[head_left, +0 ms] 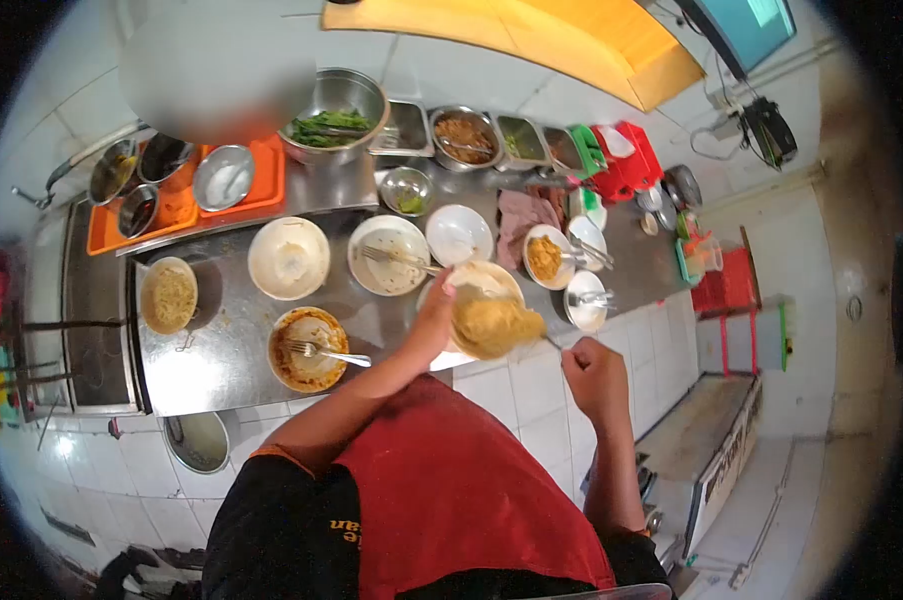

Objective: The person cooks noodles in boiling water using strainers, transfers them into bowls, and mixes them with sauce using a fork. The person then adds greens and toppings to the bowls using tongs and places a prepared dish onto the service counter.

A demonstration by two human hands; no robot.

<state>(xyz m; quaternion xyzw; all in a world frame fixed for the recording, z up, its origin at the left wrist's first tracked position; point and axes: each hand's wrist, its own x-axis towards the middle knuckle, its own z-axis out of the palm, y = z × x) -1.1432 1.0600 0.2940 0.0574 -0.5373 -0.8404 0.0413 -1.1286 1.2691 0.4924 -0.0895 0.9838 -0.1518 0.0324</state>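
Note:
My left hand (434,325) grips the near left rim of a pale bowl (503,279) at the counter's front edge. My right hand (596,375) is closed around the thin handle of a metal utensil (551,343); its head is hidden in a clump of yellow-brown noodles (493,326). The noodles are blurred and hang over the near side of the bowl. Left of my left wrist, a sauce-smeared bowl (280,375) holds a fork (321,353). Behind my left hand, another white bowl (373,271) has a fork or similar utensil (396,258) resting in it.
A bowl of plain noodles (170,297) stands at the left of the steel counter (211,365). Along the back are a metal bowl of greens (326,125), food pans (465,137) and an orange tray (261,175). A bowl of orange-brown food (544,258) stands at right.

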